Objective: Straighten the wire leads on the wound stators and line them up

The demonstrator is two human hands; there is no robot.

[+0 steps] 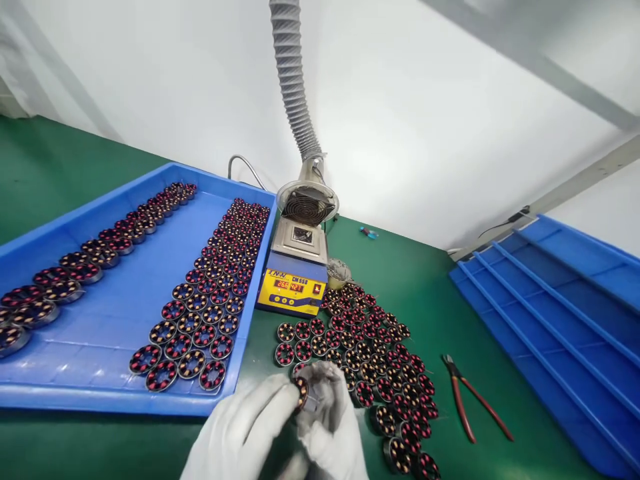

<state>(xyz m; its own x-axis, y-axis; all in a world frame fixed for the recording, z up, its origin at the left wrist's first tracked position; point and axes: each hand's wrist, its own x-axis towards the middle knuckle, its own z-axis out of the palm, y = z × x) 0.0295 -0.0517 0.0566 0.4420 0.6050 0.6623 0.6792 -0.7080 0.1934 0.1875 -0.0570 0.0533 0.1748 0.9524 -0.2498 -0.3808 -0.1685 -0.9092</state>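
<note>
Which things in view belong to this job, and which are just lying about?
Likely in the job:
ring-shaped part, held by the left hand
right hand, close beside it
loose ring parts
left-side blue tray with rows of them
yellow-fronted unit

Apparently just lying about:
red-handled cutters
right-side blue tray
small blue-and-red object

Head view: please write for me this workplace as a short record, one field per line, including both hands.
Left hand: white-gloved, fingers holding a ring-shaped part
Right hand: white-gloved, curled close beside that part; its grip is unclear
Loose parts: many similar rings, on the green table
Blue tray: at left, rings along both long sides
Yellow-fronted unit: right of tray, red digits lit
Gray hose: above the unit
Pliers: red-handled, lying opened at right
</note>
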